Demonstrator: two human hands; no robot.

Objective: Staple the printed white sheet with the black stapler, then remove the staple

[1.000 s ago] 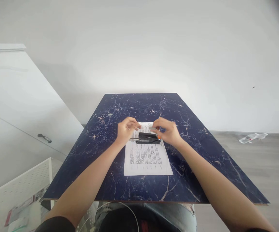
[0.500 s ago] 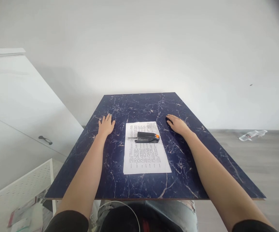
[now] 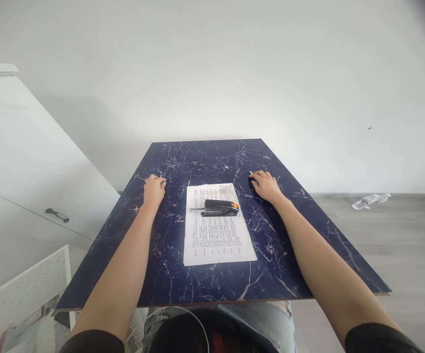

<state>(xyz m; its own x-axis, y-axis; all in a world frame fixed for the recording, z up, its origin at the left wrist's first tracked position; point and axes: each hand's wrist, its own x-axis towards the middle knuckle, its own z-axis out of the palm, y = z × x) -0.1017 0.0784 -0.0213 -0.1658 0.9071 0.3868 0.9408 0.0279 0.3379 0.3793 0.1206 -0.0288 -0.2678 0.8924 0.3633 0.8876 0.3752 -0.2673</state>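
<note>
A printed sheet of paper (image 3: 216, 235) lies in the middle of a dark blue marbled table top (image 3: 168, 274). A black stapler with an orange end (image 3: 220, 207) rests across the sheet's upper part. My left hand (image 3: 153, 190) lies on the table to the left of the paper, fingers curled loosely with nothing in them. My right hand (image 3: 266, 185) lies flat on the table to the right of the paper, fingers stretched out. Neither hand touches the paper or the stapler.
A white cabinet with a dark handle (image 3: 56, 214) stands at the left. A white perforated board (image 3: 21, 289) leans at the lower left. A clear plastic bottle (image 3: 370, 200) lies on the grey floor at the right. A white wall is behind the table.
Both hands left the stapler and the paper's top edge and moved apart to rest on the table at either side. The stapler stays on the sheet.
</note>
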